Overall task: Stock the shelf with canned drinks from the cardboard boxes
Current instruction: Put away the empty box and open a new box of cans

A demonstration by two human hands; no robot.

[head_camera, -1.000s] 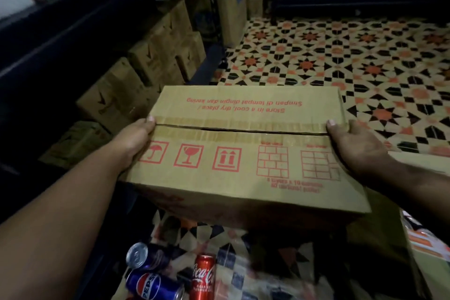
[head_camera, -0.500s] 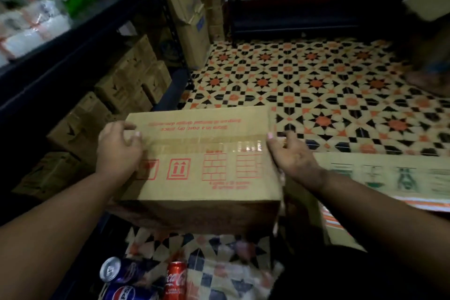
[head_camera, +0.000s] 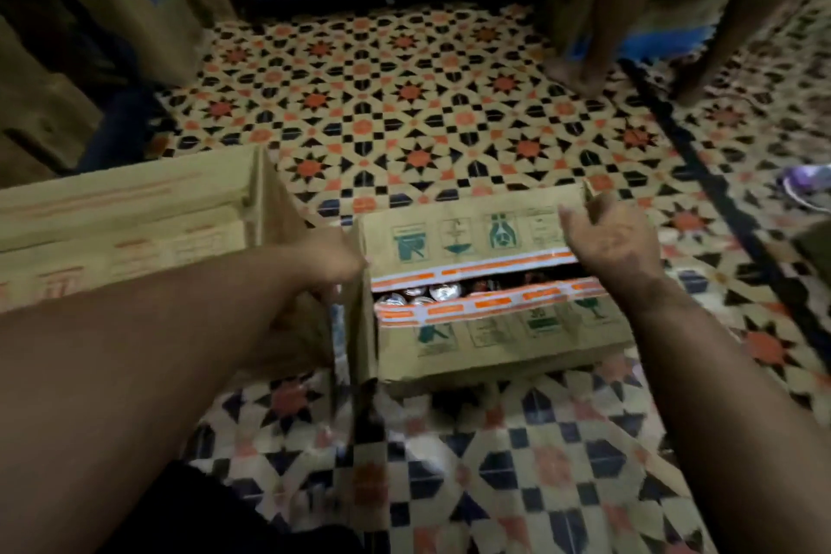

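Red-printed carton (head_camera: 121, 216): lies left of both hands. Left hand (head_camera: 330, 259): pressed against the green-printed carton (head_camera: 490, 328), grip indiscernible. Can tops (head_camera: 418, 295): seen between parted flaps. Right hand (head_camera: 607, 238): spread loosely, nothing gripped.

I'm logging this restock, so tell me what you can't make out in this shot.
- Head view: cans show only tops through the taped box flaps; brand and count hidden.
- Left hand fingers tucked behind a flap.
- Red-print box cut off at left edge, lettering blurred.
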